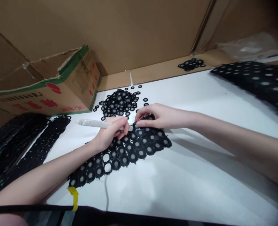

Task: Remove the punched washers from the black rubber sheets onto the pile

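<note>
My left hand [110, 135] is closed around a white pen-like tool [94, 123], whose tip meets a black sheet of joined rings with grey centres [127, 150] on the white table. My right hand [156, 116] rests on the sheet's far end, fingers pinched at a ring beside the tool tip. Just behind the hands lies a pile of loose black rings [120, 102].
A cardboard box with green and red print [65, 84] stands at the left. Emptied black ring sheets [23, 144] lie at the left edge, a full sheet [258, 80] at the right. A small ring pile [191, 64] sits by the cardboard wall. A yellow-taped cable [73, 196] runs near me.
</note>
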{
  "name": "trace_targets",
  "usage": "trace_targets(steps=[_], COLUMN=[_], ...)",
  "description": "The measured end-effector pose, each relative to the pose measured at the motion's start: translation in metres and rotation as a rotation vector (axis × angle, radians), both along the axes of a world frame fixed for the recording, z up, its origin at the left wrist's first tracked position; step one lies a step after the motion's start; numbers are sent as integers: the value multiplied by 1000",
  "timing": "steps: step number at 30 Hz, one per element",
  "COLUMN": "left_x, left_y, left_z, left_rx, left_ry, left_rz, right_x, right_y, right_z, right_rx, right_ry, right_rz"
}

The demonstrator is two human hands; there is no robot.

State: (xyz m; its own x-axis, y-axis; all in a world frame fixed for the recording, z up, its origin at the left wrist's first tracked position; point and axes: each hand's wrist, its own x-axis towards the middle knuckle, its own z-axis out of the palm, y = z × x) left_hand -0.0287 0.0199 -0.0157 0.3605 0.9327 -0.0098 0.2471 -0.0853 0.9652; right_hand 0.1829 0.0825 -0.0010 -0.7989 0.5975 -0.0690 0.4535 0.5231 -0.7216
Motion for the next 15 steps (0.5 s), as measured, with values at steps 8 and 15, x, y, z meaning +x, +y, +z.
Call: trace_targets(steps=[8, 15], left_x=[1, -1], left_y=[-2, -4], left_z=[-2, -2], left_rx=[65, 146], left_ry=[66, 187], left_rz=[19, -3], right_x=[-17, -19], right_y=[-12, -12], right_z=[-17, -25], right_rx=[151, 206], right_ry=[3, 13], right_rz=[-163, -190])
